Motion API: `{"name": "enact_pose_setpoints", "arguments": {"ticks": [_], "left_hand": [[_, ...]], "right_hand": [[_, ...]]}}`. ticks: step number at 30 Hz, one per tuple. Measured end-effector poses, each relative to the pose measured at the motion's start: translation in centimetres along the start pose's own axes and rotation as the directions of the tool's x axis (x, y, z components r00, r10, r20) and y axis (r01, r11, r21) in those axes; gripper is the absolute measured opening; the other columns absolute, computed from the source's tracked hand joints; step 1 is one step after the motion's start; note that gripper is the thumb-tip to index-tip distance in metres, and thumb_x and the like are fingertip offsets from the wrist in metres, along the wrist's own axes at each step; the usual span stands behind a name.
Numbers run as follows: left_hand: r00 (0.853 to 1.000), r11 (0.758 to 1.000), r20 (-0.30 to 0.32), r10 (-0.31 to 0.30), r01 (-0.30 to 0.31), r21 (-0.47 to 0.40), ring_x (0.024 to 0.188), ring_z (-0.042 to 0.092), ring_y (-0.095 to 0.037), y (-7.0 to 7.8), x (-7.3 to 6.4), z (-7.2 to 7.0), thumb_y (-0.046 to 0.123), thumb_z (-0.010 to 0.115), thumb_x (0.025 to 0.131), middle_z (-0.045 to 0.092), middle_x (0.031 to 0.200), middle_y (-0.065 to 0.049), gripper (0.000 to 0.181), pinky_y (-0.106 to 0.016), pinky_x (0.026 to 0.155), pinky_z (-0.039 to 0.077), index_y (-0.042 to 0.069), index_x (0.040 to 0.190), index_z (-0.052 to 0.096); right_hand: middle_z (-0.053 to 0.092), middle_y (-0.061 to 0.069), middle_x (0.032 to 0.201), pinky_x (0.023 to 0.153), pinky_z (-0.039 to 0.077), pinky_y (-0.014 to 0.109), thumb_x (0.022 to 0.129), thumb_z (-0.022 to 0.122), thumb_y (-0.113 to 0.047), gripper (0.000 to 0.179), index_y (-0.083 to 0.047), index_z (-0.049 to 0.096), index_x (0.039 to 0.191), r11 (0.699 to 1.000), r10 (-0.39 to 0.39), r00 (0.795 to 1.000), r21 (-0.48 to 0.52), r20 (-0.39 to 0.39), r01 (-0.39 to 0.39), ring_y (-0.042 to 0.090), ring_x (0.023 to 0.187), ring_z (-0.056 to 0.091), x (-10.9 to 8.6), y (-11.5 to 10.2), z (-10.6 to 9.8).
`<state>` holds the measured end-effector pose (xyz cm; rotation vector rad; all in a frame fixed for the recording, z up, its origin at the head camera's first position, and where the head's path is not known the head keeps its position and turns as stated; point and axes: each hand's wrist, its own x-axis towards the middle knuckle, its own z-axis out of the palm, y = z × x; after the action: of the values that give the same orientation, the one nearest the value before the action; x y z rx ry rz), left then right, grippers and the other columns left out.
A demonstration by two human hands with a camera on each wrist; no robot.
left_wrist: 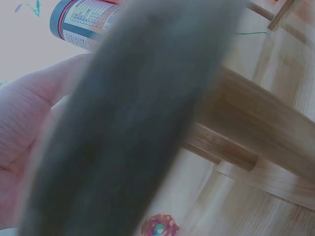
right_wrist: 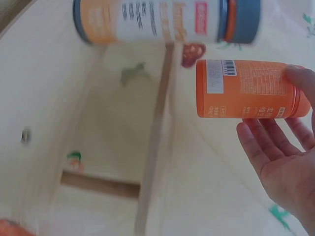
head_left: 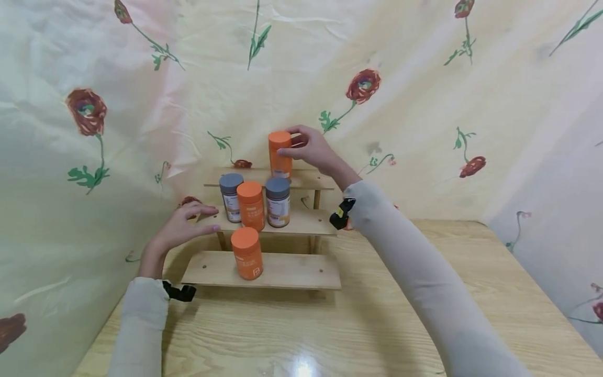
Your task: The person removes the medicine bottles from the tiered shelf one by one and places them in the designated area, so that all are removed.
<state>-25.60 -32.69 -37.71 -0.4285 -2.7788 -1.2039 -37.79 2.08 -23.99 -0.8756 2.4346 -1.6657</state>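
At the top tier of the wooden rack, my right hand (head_left: 316, 151) holds an orange jar (right_wrist: 241, 89) upright, thumb on one side near its lid and fingers on the other. The jar's base overlaps the top board in the head view. My left hand (head_left: 181, 229) reaches over the left end of the middle tier, thumb and fingers apart with nothing between them. Beside its fingertips stands a grey-lidded jar (head_left: 232, 201). An orange jar (head_left: 252, 209) and another grey-lidded jar (head_left: 278, 206) follow in the same row. A dark blurred shape hides much of the left wrist view.
One more orange jar (head_left: 247, 256) stands on the rack's lowest board (head_left: 292, 269). The three-tier rack rests on a wood-grain table (head_left: 264, 330), close to a flower-patterned cloth (head_left: 414, 131) behind it. Similar cloth hangs along the left side.
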Motion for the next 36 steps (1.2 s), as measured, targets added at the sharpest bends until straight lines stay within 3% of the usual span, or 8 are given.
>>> {"name": "enact_pose_setpoints", "arguments": {"ticks": [13,19,25,36], "left_hand": [[1.0,1.0,0.007,0.002,-0.002,0.016,0.13,0.051,-0.036,0.1,0.1,-0.6,0.034,0.081,0.089,0.06,0.14,-0.017,0.055,-0.064,0.108,0.041,0.007,0.134,0.066],[1.0,1.0,0.009,0.018,-0.018,0.001,0.129,0.051,-0.037,0.3,0.2,-0.5,0.032,0.081,0.089,0.06,0.138,-0.019,0.053,-0.066,0.109,0.039,0.006,0.133,0.066],[1.0,1.0,0.011,-0.006,0.006,-0.012,0.13,0.05,-0.036,0.2,0.2,-0.6,0.034,0.08,0.089,0.06,0.139,-0.017,0.053,-0.065,0.11,0.039,0.007,0.133,0.066],[1.0,1.0,0.002,0.03,-0.03,-0.007,0.126,0.052,-0.034,-0.2,0.2,-0.1,0.029,0.081,0.089,0.061,0.136,-0.017,0.05,-0.062,0.106,0.042,0.007,0.132,0.067]], "right_hand": [[0.068,0.011,0.123,0.094,0.057,0.035,0.089,0.08,-0.023,0.054,-0.014,0.056,0.137,0.996,-0.004,0.997,-0.093,-0.078,-0.003,0.02,0.108,0.066,-4.0,0.1,-5.5],[0.069,0.008,0.122,0.091,0.057,0.028,0.089,0.08,-0.023,0.054,-0.015,0.058,0.137,0.996,0.003,0.993,-0.092,-0.117,-0.014,0.019,0.107,0.067,-6.1,0.6,-7.5],[0.07,0.002,0.12,0.089,0.056,0.023,0.09,0.079,-0.025,0.051,-0.017,0.059,0.136,0.996,0.0,0.988,-0.093,-0.156,-0.014,0.018,0.106,0.067,-7.9,1.1,-9.3],[0.071,-0.007,0.113,0.086,0.058,0.02,0.092,0.078,-0.025,0.049,-0.016,0.059,0.136,0.993,0.057,0.975,-0.092,-0.217,-0.078,0.016,0.103,0.067,-11.3,3.9,-12.8]]}}
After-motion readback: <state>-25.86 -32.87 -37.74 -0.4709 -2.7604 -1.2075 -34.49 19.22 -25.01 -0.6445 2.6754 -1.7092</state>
